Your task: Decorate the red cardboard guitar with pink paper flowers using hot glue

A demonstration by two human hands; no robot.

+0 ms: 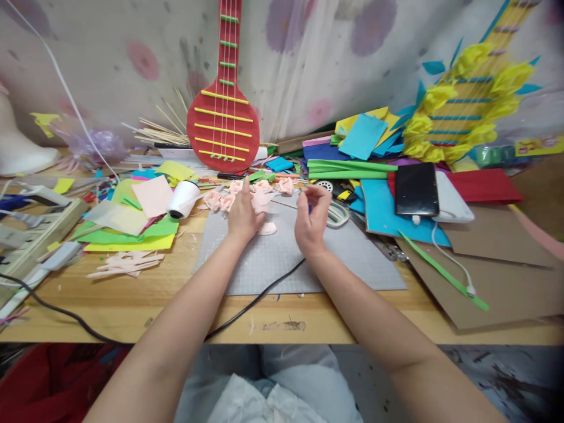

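Note:
My left hand [244, 216] is over the grey cutting mat [352, 258], its thumb side against a pale pink felt petal [263, 202] that it seems to pinch. Another pale petal [267, 228] lies flat on the mat beside it. Behind the hand sits a row of pink felt roses [213, 201], partly covered by my fingers. My right hand [312, 220] is curled, thumb toward the fingers; a small blue bit shows between them, but what it holds is mostly hidden. A black cord [264, 292] runs from under that hand toward the lower left.
A red toy lute [223, 126] stands at the back; a yellow one [458, 111] with felt flowers is at right. Felt sheets [132, 229] and a white roll [184, 198] lie left, near a power strip [39, 252]. A phone [416, 189] and cardboard [497, 282] lie right.

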